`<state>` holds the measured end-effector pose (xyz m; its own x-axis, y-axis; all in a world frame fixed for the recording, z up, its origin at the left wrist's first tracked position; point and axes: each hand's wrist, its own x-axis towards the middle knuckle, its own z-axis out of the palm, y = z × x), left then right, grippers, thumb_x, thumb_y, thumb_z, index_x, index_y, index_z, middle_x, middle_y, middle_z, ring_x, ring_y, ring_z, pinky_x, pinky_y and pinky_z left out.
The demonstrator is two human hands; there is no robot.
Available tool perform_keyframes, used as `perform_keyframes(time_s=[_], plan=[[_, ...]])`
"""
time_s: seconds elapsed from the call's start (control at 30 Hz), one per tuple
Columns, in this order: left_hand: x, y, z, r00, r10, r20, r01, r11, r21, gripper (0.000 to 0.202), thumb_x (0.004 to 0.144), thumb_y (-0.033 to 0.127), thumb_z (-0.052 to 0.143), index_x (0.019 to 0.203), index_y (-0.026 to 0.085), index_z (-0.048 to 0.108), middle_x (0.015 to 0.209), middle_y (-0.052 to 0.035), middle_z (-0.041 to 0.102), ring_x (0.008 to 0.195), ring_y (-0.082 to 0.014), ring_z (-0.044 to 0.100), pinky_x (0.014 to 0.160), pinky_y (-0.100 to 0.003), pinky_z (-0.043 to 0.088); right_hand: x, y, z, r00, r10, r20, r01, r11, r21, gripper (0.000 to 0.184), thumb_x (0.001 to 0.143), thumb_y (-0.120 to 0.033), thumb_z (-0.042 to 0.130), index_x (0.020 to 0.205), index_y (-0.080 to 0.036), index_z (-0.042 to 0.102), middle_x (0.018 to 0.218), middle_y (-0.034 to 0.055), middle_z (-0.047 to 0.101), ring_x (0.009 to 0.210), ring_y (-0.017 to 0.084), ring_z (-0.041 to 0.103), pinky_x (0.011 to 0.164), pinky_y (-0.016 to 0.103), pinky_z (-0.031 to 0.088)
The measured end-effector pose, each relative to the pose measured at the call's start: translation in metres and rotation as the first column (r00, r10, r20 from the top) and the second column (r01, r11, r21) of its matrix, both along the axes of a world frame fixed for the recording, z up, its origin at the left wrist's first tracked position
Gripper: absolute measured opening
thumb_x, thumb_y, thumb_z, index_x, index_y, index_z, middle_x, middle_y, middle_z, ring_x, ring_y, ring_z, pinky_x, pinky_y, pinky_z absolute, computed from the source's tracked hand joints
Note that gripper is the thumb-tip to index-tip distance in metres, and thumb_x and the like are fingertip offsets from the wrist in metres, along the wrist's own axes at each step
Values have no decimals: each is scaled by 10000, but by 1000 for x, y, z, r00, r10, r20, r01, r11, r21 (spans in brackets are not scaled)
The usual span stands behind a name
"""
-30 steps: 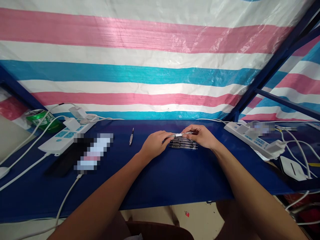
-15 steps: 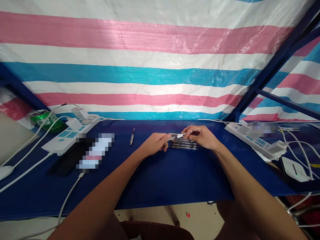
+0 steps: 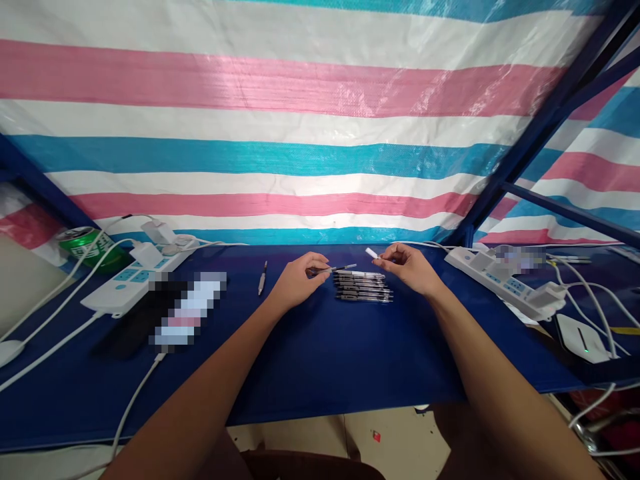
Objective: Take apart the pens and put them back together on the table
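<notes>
Pinched in the fingers of my left hand (image 3: 305,279) is a slim dark pen part (image 3: 343,268), its thin end sticking out to the right. My right hand (image 3: 407,265) grips a short white tube-like piece (image 3: 372,253) between thumb and fingers, tilted up to the left. Between and just below the hands lies a stack of several pens (image 3: 364,287), side by side, with dark grips at the left and clear barrels at the right. To the left of my left hand, a single grey pen piece with a dark thin end (image 3: 263,279) lies on the table.
The blue table (image 3: 350,360) also bears a phone (image 3: 193,307) on a cable, a left power strip (image 3: 135,277), a green can (image 3: 90,247), a right power strip (image 3: 505,283) and a white router-like box (image 3: 583,339). A striped sheet (image 3: 300,157) hangs behind, with blue frame bars.
My hands have moved apart, right hand rightward with the white piece, left hand slightly left with the dark pen part. The row of pens beneath is now uncovered. The view has shifted slightly.
</notes>
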<state>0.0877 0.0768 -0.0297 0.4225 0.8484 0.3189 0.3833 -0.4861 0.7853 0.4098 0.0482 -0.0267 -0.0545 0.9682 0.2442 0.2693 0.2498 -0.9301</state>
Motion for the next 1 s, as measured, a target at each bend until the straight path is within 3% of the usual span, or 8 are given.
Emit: perform_keyframes(time_s=[0.17,0.33,0.47,0.57,0.63,0.73,0.87,1.0], plan=[[-10,-4,11,939,260,-224,-229,961,157,249,909,264,693,1137,229,597,1071,-73,782,875,-234,750,808,-377,592,4,3,-4,999,-24,31,24,1000,-5,454,843,-630,822,900,-243,591,929,67,773,977,289,759,844,415,563],[-28,-10,26,684,536,-494,-444,844,301,162,970,280,585,1112,210,548,1074,-148,745,961,-332,731,787,-422,553,6,4,-5,997,-40,65,40,999,2,462,847,-642,812,885,-241,588,870,57,761,959,298,768,807,398,551],[-40,-10,27,534,551,-641,-476,823,310,209,960,265,563,1144,169,538,1102,-213,731,1046,-401,703,814,-464,543,8,4,-4,994,-46,97,45,999,8,456,852,-649,801,888,-245,592,877,65,769,948,300,766,792,400,548],[-44,-9,24,488,524,-698,-468,832,298,283,957,349,610,1154,157,543,1131,-230,724,1130,-444,663,870,-499,530,12,4,-5,987,-74,142,72,997,25,447,865,-651,782,884,-246,594,892,80,778,916,293,759,764,390,539],[-45,-7,22,493,533,-688,-464,830,310,327,962,407,633,1154,156,548,1172,-230,712,1156,-444,641,899,-500,518,17,6,-6,977,-122,172,119,992,33,448,876,-661,761,877,-250,583,867,81,776,867,285,752,739,382,531],[-43,-4,22,564,539,-625,-437,837,328,284,985,409,622,1117,164,564,1165,-204,701,1121,-404,633,910,-482,508,27,9,-9,925,-284,251,283,958,41,431,897,-656,724,946,-251,585,824,70,777,786,274,738,725,382,526],[-32,-3,19,760,444,-474,-305,888,344,169,1015,372,596,1036,205,578,1089,-130,691,1056,-329,621,919,-452,508,47,10,-10,726,-530,437,530,837,135,367,943,-546,666,1109,-219,648,921,96,812,864,287,750,823,401,532],[-10,-12,13,911,209,-357,-60,921,385,151,1030,334,590,1120,215,611,1149,-96,678,1124,-297,602,1010,-464,504,68,9,-14,535,-582,612,619,763,185,282,934,-468,658,991,-201,730,988,147,817,932,319,751,849,401,525]])
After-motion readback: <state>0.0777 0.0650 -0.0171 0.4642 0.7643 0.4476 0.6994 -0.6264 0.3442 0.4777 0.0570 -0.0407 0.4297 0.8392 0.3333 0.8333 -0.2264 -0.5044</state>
